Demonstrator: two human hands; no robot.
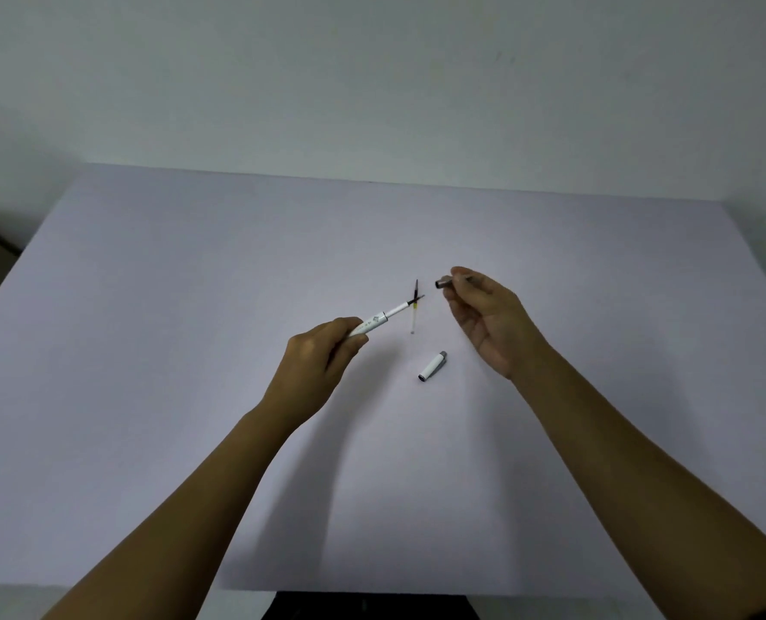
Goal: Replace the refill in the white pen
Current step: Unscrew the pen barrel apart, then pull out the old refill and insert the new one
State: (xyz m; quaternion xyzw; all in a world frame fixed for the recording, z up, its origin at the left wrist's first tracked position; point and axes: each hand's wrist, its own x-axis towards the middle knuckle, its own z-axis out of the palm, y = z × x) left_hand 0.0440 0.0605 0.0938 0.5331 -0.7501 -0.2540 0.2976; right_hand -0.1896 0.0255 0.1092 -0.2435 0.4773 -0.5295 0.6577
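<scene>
Above table (pixel 148 306), left hand (pixel 323 355) grips white pen barrel (pixel 379 322), refill (pixel 417 298) protruding.

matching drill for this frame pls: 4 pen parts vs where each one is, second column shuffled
1. white pen barrel
2. grey tip section
3. white cap
4. loose refill

A. lying on the table, nearer the person, between the hands
B. pinched in the right hand
C. lying on the table just past the barrel's open end
D. gripped in the left hand

Pairs: 1-D, 2-B, 3-A, 4-C
</scene>
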